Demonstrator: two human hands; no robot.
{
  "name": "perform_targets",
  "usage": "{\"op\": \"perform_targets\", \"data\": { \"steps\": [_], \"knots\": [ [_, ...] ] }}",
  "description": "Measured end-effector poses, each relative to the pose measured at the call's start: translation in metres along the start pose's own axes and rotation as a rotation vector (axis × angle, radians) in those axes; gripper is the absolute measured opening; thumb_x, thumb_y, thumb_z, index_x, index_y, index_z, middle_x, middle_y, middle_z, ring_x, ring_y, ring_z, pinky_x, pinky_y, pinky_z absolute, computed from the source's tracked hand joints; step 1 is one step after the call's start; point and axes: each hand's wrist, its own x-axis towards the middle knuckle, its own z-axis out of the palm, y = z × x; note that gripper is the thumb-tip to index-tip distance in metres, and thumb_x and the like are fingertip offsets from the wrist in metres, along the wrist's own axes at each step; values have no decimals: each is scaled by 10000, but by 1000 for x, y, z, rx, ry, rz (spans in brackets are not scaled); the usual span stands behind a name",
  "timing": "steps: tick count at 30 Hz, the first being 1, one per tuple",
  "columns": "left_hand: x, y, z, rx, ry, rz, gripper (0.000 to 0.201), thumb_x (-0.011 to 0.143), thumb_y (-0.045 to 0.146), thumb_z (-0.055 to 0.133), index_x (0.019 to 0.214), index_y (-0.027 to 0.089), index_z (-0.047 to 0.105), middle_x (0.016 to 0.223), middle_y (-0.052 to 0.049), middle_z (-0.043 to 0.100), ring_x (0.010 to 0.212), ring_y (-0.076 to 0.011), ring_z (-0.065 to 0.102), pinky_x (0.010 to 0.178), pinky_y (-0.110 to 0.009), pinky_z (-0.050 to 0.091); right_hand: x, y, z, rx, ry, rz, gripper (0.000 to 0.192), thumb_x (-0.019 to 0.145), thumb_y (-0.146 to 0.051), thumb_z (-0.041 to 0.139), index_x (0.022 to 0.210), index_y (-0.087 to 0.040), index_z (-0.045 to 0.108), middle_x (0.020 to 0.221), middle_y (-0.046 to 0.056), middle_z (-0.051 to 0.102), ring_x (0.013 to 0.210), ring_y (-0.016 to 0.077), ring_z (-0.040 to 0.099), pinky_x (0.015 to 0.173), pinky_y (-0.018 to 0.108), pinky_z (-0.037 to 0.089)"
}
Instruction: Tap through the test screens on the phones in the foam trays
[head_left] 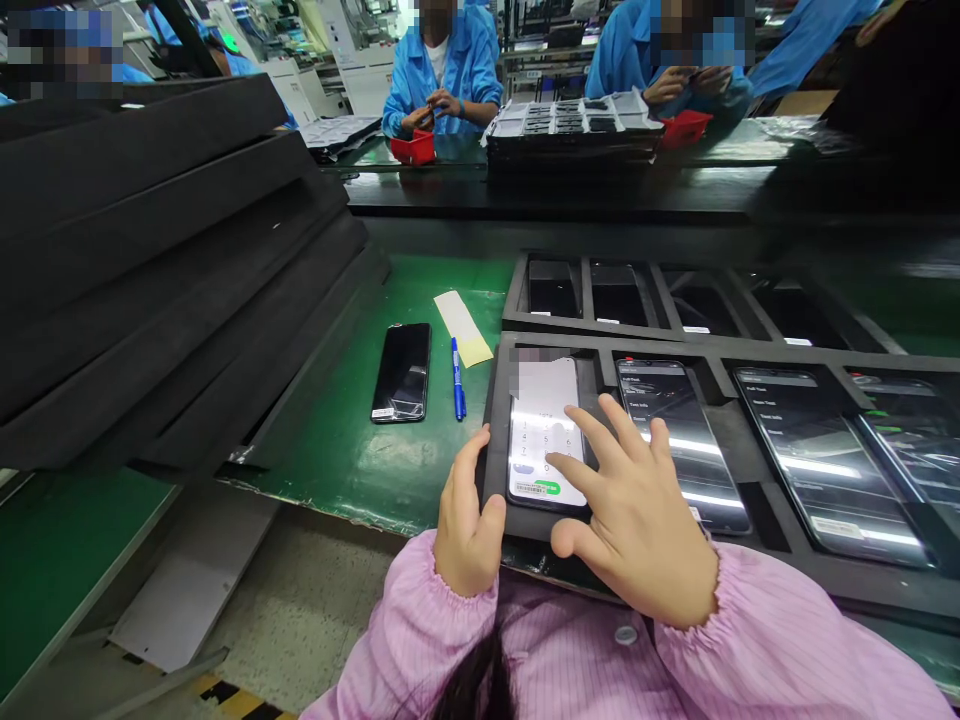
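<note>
In the head view a phone (546, 430) with a lit white dial keypad lies in a slot of a black foam tray (491, 470). My right hand (637, 510) is over its lower right side, fingers spread, with a fingertip at the keypad. Whether that fingertip touches the glass I cannot tell. My left hand (469, 515) rests against the tray's left front edge, fingers stretched along it and thumb apart. Right of the lit phone sit a phone with a dark menu (660, 400), partly behind my right hand, and another menu phone (825, 450).
A dark-screened phone (403, 372), a blue marker pen (458, 380) and a pale yellow paper strip (461, 325) lie on the green mat (345, 450). Behind is a second phone tray (585, 322). Black foam trays (150, 270) are stacked at left. Workers in blue sit opposite.
</note>
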Motion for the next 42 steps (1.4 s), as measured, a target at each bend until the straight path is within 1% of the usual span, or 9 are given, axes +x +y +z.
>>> {"op": "perform_targets", "data": {
  "steps": [7,9,13,18,26,28,31,34,42],
  "knots": [
    [0,1,-1,11,0,-9,485,886,382,375,1326,179,365,1344,-127,483,1234,-273,466,1016,-445,384,5,-8,5,11,-67,-25,936,738,-803,22,1106,-228,664,1352,173,472,1303,452,303,906,739,286],
    [0,1,-2,13,-1,1,485,888,383,371,1331,183,360,1346,-124,482,1235,-270,464,1016,-443,383,3,-6,3,29,-29,-13,922,757,-789,31,1054,-207,681,1337,179,483,1305,443,306,910,734,288],
    [0,1,-1,5,-3,2,495,888,381,367,1336,172,364,1354,-130,476,1238,-274,461,1024,-445,373,-4,0,-4,49,97,29,877,813,-730,37,811,-169,710,1246,186,546,1277,423,360,907,715,305],
    [0,2,0,-3,-2,-17,500,881,364,375,1336,157,364,1353,-143,475,1245,-280,455,1032,-452,367,-8,5,-7,10,45,47,878,816,-724,40,715,-176,717,1247,176,546,1280,422,355,914,714,300],
    [1,2,-2,10,11,10,488,884,381,374,1320,161,382,1337,-143,484,1238,-282,463,1024,-451,382,2,-6,-1,59,-73,-94,890,746,-802,71,1087,-248,678,1355,171,467,1311,451,280,896,759,268],
    [2,2,-2,7,15,22,482,887,374,377,1323,168,382,1338,-134,485,1245,-278,455,1027,-444,378,0,-5,-2,59,-42,-71,884,765,-786,66,1036,-231,698,1346,170,478,1309,444,290,907,750,271],
    [2,2,-1,0,17,20,474,893,361,375,1334,188,375,1347,-118,483,1246,-268,453,1032,-431,373,-4,0,-6,42,34,25,897,793,-753,39,849,-188,733,1302,180,512,1302,434,314,916,729,284],
    [1,1,-1,0,15,16,470,896,360,376,1339,203,373,1356,-107,474,1244,-261,455,1038,-426,370,-5,2,-8,19,18,76,905,790,-751,27,760,-183,732,1280,179,529,1295,439,324,908,736,279],
    [3,-2,-4,15,11,-2,506,880,388,393,1329,155,387,1312,-140,502,1204,-290,490,1016,-463,402,2,-13,4,159,-55,-6,953,677,-854,51,1112,-255,651,1382,145,453,1356,403,230,986,724,191]
  ]
}}
